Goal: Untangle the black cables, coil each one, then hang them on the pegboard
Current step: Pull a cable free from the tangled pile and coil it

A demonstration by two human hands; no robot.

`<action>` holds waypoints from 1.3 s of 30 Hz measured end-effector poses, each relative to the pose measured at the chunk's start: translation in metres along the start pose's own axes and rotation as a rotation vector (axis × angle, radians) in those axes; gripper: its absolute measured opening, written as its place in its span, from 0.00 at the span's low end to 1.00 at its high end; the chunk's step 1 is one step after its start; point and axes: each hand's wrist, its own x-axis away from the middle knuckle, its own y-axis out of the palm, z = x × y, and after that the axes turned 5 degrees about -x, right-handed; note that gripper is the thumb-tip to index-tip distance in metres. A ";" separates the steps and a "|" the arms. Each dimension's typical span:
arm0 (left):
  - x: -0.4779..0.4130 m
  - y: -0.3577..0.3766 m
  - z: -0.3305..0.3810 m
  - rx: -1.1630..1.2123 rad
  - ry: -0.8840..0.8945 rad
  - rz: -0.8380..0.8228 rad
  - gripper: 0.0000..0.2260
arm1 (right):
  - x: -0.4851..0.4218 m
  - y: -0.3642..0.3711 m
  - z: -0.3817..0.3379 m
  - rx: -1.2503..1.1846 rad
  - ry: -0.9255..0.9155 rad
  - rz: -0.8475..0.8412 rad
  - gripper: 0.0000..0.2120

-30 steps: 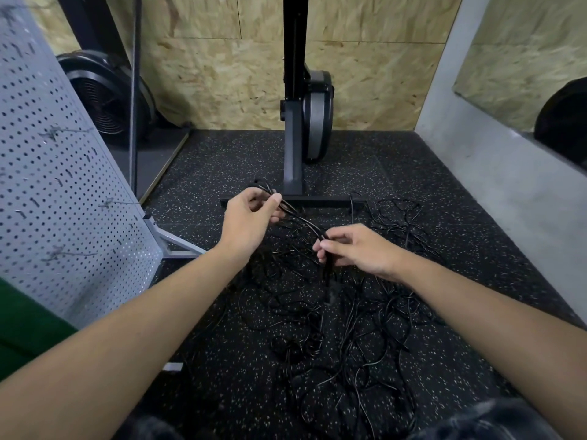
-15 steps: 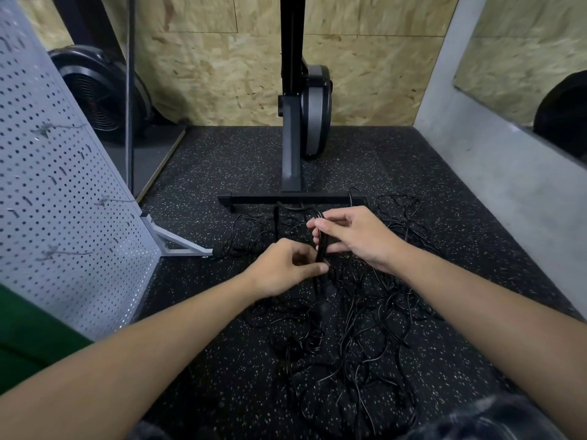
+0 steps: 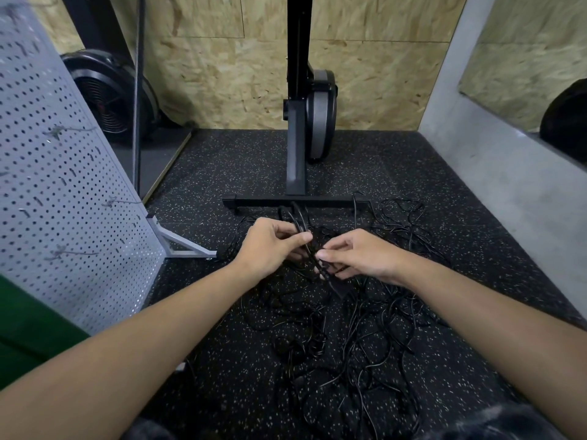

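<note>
A tangle of thin black cables (image 3: 359,331) lies spread over the speckled black floor in front of me. My left hand (image 3: 270,246) grips a folded bunch of black cable (image 3: 297,217) whose loops stick up beyond its fingers. My right hand (image 3: 352,257) pinches the same bunch just below, and a black plug end hangs under its fingers. The two hands are close together above the pile. The grey pegboard (image 3: 60,198) stands tilted at the left, with several small hooks and nothing hung on them.
A black exercise machine (image 3: 305,128) stands behind the pile, its floor bar (image 3: 292,201) right at the cables' far edge. The pegboard's metal foot (image 3: 181,246) juts toward the pile. A fan wheel (image 3: 108,93) is at the back left, a grey wall at right.
My left hand went from the upper left down to the right hand, then lifted slightly up-left again, gripping the bunch. The right hand rose, then dropped lower. The loops now stand above my left hand.
</note>
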 end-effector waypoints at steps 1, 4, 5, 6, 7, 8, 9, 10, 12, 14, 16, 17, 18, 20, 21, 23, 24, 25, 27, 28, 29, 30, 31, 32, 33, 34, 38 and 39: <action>-0.001 -0.003 0.000 -0.007 -0.006 0.016 0.07 | -0.002 -0.001 0.002 0.004 0.019 0.020 0.11; -0.001 -0.009 0.000 -0.079 0.005 0.030 0.04 | -0.004 0.000 0.007 0.179 0.068 0.137 0.15; 0.000 -0.010 0.001 -0.091 0.013 0.025 0.03 | -0.004 0.000 0.006 0.260 0.050 0.182 0.18; 0.001 -0.010 0.002 -0.086 0.020 0.029 0.03 | -0.004 0.001 0.005 0.289 0.011 0.198 0.20; 0.002 -0.009 0.004 -0.062 0.027 0.037 0.03 | -0.004 0.002 0.002 0.256 -0.037 0.187 0.22; 0.002 -0.008 0.006 -0.027 0.035 0.044 0.03 | -0.003 0.005 -0.002 0.227 -0.071 0.164 0.22; 0.003 -0.007 0.010 0.009 0.043 0.047 0.03 | -0.002 0.008 -0.005 0.233 -0.101 0.136 0.23; 0.003 -0.006 0.014 0.027 0.054 0.044 0.03 | -0.003 0.012 -0.005 0.255 -0.126 0.113 0.23; 0.004 -0.006 0.023 -0.046 0.107 0.038 0.05 | -0.006 0.018 -0.002 0.251 -0.172 0.080 0.18; 0.007 -0.009 0.030 -0.225 0.168 0.079 0.12 | -0.008 0.018 -0.003 0.228 -0.206 0.114 0.06; 0.009 -0.016 0.031 -0.299 0.177 0.217 0.18 | -0.007 0.015 -0.007 0.238 -0.238 0.189 0.08; 0.009 -0.020 0.028 -0.308 0.168 0.291 0.16 | -0.005 0.014 -0.009 0.234 -0.248 0.206 0.09; 0.007 -0.024 0.023 -0.309 0.153 0.343 0.12 | -0.003 0.012 -0.011 0.217 -0.254 0.206 0.10; 0.003 -0.029 0.010 -0.344 0.088 0.312 0.07 | 0.002 0.010 -0.015 0.176 -0.260 0.187 0.12; 0.001 -0.030 0.002 -0.376 0.055 0.233 0.14 | 0.004 0.010 -0.018 0.142 -0.267 0.171 0.13; -0.003 -0.030 -0.009 -0.435 0.026 0.094 0.22 | 0.009 0.009 -0.024 0.077 -0.298 0.146 0.14; -0.003 -0.030 -0.010 -0.446 0.042 0.054 0.21 | 0.010 0.008 -0.027 0.053 -0.315 0.138 0.14; -0.004 -0.029 -0.010 -0.458 0.061 0.038 0.18 | 0.011 0.006 -0.028 0.034 -0.335 0.129 0.15; -0.004 -0.030 -0.009 -0.477 0.076 0.046 0.09 | 0.011 0.003 -0.028 0.002 -0.357 0.130 0.15; -0.003 -0.031 -0.007 -0.479 0.086 0.062 0.07 | 0.011 0.001 -0.027 -0.005 -0.357 0.139 0.15; -0.003 -0.031 -0.005 -0.485 0.100 0.084 0.05 | 0.010 -0.001 -0.026 0.001 -0.355 0.160 0.14; -0.003 -0.032 -0.002 -0.478 0.125 0.105 0.05 | 0.008 -0.002 -0.024 0.032 -0.351 0.192 0.14; -0.003 -0.033 0.001 -0.456 0.150 0.116 0.05 | 0.007 -0.003 -0.022 0.085 -0.349 0.232 0.14; -0.003 -0.033 0.005 -0.411 0.174 0.116 0.05 | 0.005 -0.004 -0.019 0.139 -0.348 0.264 0.13; -0.002 -0.033 0.010 -0.348 0.182 0.108 0.05 | 0.003 -0.004 -0.017 0.173 -0.350 0.287 0.13; -0.001 -0.031 0.017 -0.271 0.179 0.092 0.05 | 0.002 -0.004 -0.014 0.182 -0.350 0.303 0.13; 0.003 -0.022 0.044 -0.035 0.185 0.065 0.05 | -0.003 0.000 -0.013 0.162 -0.350 0.325 0.15; 0.003 -0.021 0.048 0.020 0.168 0.077 0.05 | -0.003 0.001 -0.013 0.160 -0.342 0.317 0.15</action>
